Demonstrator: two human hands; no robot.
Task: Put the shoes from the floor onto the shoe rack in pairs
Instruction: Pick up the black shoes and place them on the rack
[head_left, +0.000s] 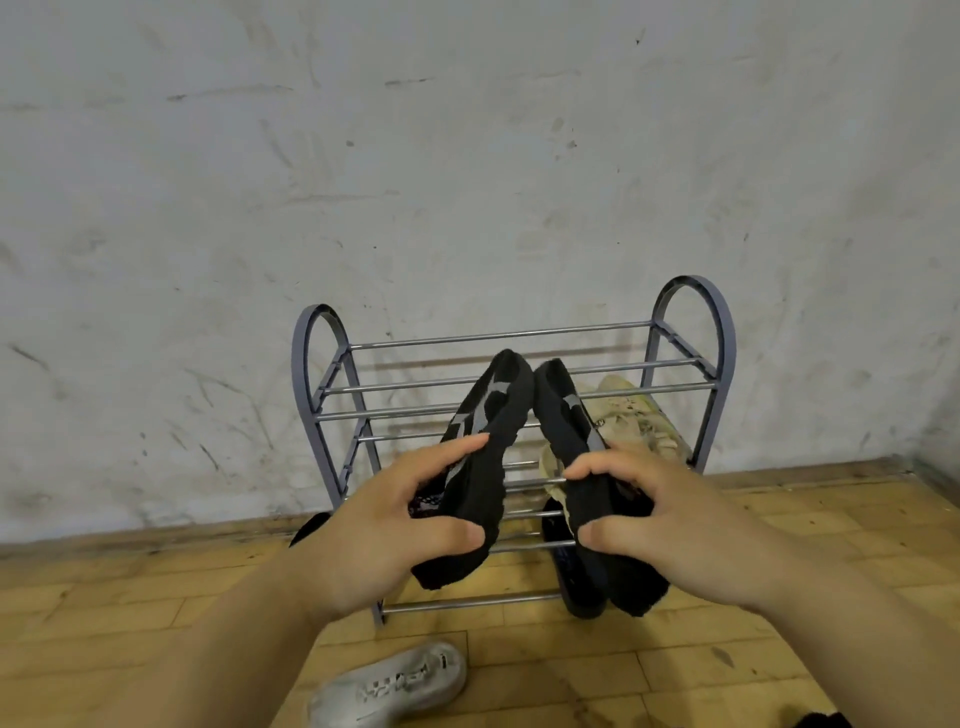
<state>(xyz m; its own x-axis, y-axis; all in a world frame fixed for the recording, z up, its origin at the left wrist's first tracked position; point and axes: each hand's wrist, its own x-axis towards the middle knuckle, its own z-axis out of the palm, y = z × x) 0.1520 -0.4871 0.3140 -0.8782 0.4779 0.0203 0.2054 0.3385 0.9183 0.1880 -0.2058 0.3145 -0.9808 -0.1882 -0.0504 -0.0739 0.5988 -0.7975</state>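
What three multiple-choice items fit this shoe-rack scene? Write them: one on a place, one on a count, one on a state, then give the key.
1. Where does the grey sneaker lie?
A. on the top tier
B. on the wooden floor, in front of the grey metal shoe rack
C. in a hand

2. How many black knit shoes are held?
A. one
B. two
C. four

3. How do the hands stand?
A. both open and empty
B. only one closed
C. each closed on a shoe

Key: B, its sole faces up on the boards; B, the left-hand black shoe and the right-hand black shoe, toes touching; C, the left hand and right hand each have a thumb-and-fingers grip.
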